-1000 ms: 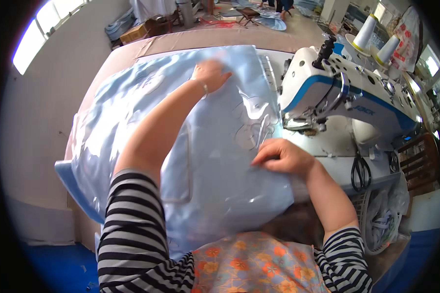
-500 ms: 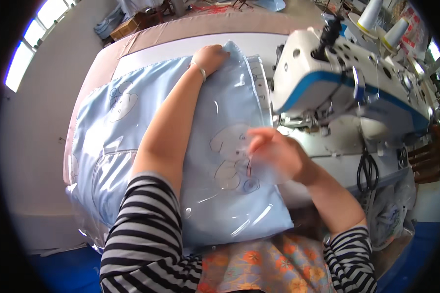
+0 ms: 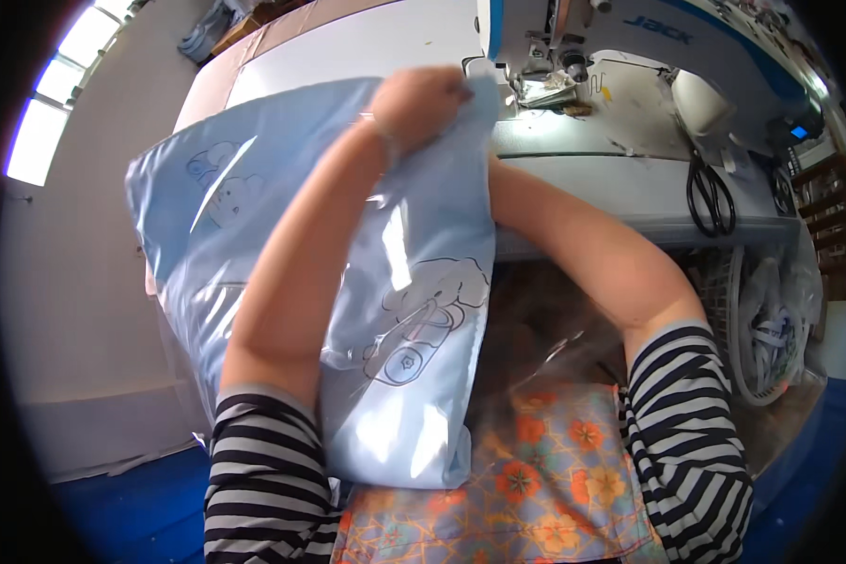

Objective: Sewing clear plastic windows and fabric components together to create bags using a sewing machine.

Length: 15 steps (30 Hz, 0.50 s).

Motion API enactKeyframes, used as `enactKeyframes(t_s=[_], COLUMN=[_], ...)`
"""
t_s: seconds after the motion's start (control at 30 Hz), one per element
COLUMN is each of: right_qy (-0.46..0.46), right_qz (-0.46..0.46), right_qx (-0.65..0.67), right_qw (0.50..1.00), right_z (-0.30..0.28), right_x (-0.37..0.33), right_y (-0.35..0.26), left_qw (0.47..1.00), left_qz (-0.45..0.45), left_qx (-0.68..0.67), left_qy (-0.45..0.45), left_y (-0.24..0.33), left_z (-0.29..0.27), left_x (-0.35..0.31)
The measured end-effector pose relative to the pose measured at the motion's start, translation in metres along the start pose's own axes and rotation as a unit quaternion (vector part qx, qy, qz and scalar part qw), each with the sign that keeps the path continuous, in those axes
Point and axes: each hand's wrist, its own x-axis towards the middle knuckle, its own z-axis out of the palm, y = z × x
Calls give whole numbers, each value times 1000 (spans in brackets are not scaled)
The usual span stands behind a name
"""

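Note:
A light blue, glossy cloth [image 3: 348, 254] printed with cartoon animals hangs over the table edge towards my lap, partly lifted and folded. Near its top right corner, my left hand [image 3: 421, 108] is closed on the cloth's edge, its fingers pinching the material. My right forearm [image 3: 583, 235] reaches behind the right side of the cloth, so that hand is hidden and its fingers cannot be seen. Just beyond the cloth's upper right corner is the presser foot area of a white and blue sewing machine [image 3: 649, 38].
Black-handled scissors [image 3: 712, 193] hang at the table's front edge on the right. Below them, a white plastic basket [image 3: 738, 329] holds clear bags and scraps. The white tabletop [image 3: 348, 47] extends behind the cloth. A floral apron [image 3: 508, 508] covers my lap.
The cloth has been raised and tilted at its right side. My right hand has gone from above the cloth to behind it. The view has shifted, with the machine now higher in it.

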Motion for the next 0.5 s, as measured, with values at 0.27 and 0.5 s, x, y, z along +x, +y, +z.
enactKeyframes(t_s=[0.27, 0.5], right_qy=[278, 226], right_qz=[75, -32], right_qx=[5, -37], right_qw=[958, 973], right_z=[-54, -62], right_x=[-105, -116], right_y=[-57, -73], left_qw=[991, 986], left_qz=[3, 57], left_qx=[-18, 10], left_qy=[133, 158], left_y=[-24, -12], left_z=[70, 71], left_x=[-14, -8])
